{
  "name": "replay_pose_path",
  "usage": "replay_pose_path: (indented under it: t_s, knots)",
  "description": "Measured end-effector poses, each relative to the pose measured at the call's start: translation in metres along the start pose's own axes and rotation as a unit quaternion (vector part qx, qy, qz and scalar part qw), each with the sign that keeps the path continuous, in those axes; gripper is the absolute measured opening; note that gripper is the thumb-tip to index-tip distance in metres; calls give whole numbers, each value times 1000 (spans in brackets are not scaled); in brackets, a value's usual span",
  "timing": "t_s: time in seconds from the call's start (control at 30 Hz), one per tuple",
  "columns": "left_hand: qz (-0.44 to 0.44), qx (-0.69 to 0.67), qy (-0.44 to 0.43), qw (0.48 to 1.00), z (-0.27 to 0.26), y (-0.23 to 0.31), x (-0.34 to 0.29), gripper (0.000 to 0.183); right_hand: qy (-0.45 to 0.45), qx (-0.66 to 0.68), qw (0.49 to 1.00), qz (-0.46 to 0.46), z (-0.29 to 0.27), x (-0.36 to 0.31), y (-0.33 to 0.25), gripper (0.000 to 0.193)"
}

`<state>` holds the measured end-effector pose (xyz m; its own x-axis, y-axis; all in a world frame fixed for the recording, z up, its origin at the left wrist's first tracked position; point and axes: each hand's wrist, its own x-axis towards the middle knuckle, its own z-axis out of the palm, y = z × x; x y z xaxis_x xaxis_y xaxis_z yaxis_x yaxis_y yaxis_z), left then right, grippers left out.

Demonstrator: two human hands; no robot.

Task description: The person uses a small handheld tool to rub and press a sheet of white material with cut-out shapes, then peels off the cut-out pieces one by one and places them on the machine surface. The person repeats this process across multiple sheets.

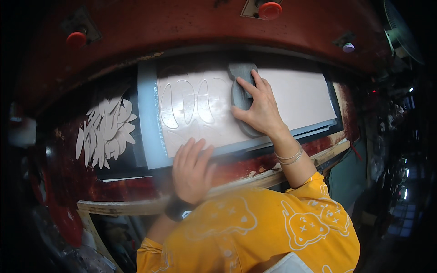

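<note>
In the head view, a pale pink sheet point(302, 98) lies on a light blue board point(146, 123), which shows past the sheet's left and near edges. The person's right hand point(261, 104), with thin bracelets point(290, 158) at the wrist, grips a grey curved block point(241, 98) between thumb and fingers; the block rests on the middle of the sheet, its length running from the far edge toward the near one. The left hand point(193, 170), blurred, is at the sheet's near left corner, fingers extended and loose, grasping nothing visible; whether its fingertips touch the sheet I cannot tell. A dark band point(177, 209) circles that wrist. Slender leaf-like outlines point(185, 101) mark the sheet left of the block. Well left of the sheet sits a heap of pale curved pieces point(109, 129), overlapping one another. Beyond the sheet's far edge stands a red machine front point(182, 22) with red knobs; nearer the person than the sheet runs a wooden rail point(123, 208).
</note>
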<state>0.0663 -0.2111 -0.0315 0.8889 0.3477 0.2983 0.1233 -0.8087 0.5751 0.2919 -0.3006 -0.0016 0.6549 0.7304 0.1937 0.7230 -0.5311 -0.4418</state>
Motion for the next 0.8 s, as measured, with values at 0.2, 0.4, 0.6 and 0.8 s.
replay_pose_path:
  t_s: [0.2,0.4,0.6,0.8]
  knots:
    - [27,-59,33,997,6,2,-15,36,83,197,977,-16,-16,-8,41,53]
    - [78,-182,-93,976,26,27,-49,21,573,61,818,5,-123,-4,124,61]
    - [67,-124,-29,990,37,26,-59,10,569,80,816,67,-184,-2,178,85]
    - [36,-44,16,998,43,32,-70,11,550,284,784,48,-132,-109,143,59]
